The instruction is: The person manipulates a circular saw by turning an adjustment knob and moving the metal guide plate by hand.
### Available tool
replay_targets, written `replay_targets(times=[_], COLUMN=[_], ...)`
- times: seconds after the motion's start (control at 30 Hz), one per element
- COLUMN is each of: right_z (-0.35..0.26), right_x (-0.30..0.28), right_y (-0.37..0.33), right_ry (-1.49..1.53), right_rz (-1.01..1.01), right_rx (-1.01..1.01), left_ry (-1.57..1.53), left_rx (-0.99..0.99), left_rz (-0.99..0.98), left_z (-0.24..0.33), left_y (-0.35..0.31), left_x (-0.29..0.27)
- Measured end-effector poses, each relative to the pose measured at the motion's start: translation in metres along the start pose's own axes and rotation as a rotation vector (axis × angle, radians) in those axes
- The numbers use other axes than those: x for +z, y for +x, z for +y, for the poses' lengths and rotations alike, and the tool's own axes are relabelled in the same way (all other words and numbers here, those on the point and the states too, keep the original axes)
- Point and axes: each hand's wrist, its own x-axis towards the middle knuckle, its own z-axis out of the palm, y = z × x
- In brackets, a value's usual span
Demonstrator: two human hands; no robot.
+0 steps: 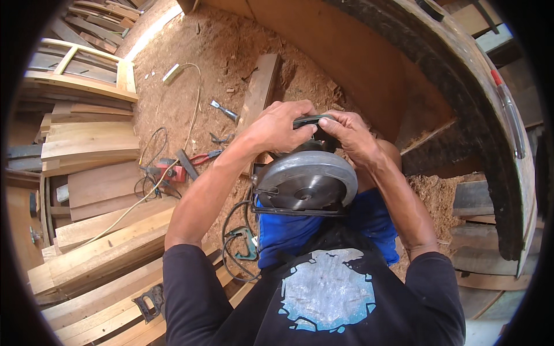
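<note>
"What lies off to the left?"

"Stacked planks [86, 138], pale and flat-faced with sharp edges, beside a floor [225, 40] strewn with crumbly, rust-brown sawdust. Next along on that floor are a red power tool [172, 172] and, nearer the person, a teal tool [245, 245] with a loop of black cord."

"And the fingers?"

"Left hand [283, 126] first: thumb and fingers are closed, pinching a slim, smooth, dark strip [311, 120]. I can't tell whether that strip belongs to the saw."

"Where's the saw?"

"Just below the hands, over the lap and the blue shorts [369, 213]. It's a circular saw [306, 184], with a dull grey rounded guard [314, 164] arching over a shiny metal disc. The disc's flat face looks toward the person; the straight edge of the base plate lies closest to the body, its long axis running left to right."

"The right hand [352, 135]?"

"Fingers curled in, thumb pressed on the strip's other end, so it grips too. Beyond stands a broad wooden piece with a rough, dark edge [476, 109]."
</note>
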Motion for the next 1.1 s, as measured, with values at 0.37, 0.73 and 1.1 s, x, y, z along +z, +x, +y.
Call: replay_targets(times=[0.37,0.73,1.1], right_z=[-0.015,-0.026,-0.037], right_x=[0.044,0.077,0.073], right_y=[-0.012,-0.001,-0.005], right_ry=[-0.363,-0.719,-0.800], right_rz=[0.037,0.075,0.062], right_rx=[-0.222,-0.271,-0.294], left_ry=[-0.345,-0.547,-0.220], left_rx=[-0.128,-0.119,-0.042], left_rz=[-0.031,0.014,0.059], left_z=[-0.030,-0.041,-0.006], left_y=[-0.057,-0.085,-0.076], left_x=[-0.023,-0.022,-0.026])
